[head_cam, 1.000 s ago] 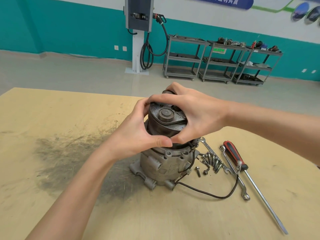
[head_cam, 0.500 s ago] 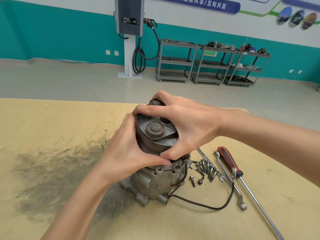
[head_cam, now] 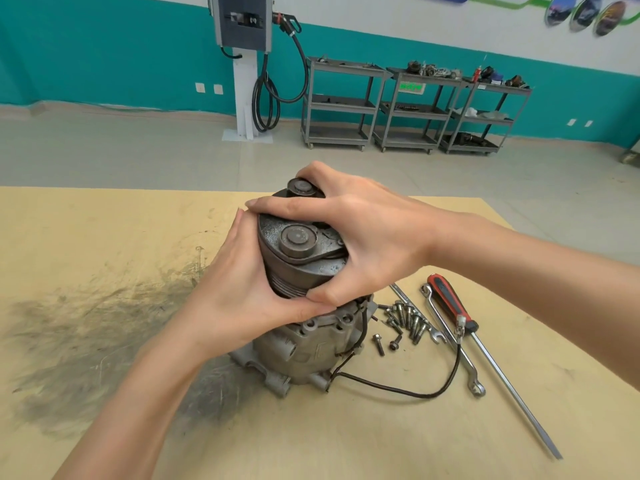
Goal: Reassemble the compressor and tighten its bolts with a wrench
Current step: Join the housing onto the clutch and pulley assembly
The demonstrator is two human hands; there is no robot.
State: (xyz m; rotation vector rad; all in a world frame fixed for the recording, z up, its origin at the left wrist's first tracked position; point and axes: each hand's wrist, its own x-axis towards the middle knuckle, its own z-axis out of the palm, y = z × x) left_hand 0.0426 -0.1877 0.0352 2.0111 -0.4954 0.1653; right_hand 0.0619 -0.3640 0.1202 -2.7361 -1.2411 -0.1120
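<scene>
Both hands are clamped on the dark grey ribbed clutch pulley (head_cam: 298, 268), which tilts atop the grey cast-metal compressor body (head_cam: 304, 351) standing upright mid-table. The left hand (head_cam: 239, 299) cups the pulley's left side, its grip closed around the grooves; the right hand (head_cam: 367, 244) wraps over the top and right, fingers curled tight, thumb meeting the left thumb at the near edge. Just right of the compressor on the yellow wooden table (head_cam: 104, 237) lie loose silver bolts (head_cam: 405, 320), a steel wrench (head_cam: 453, 344) and a red-and-black-handled screwdriver (head_cam: 450, 303). A thin black wire (head_cam: 415, 393) loops from the body's base.
</scene>
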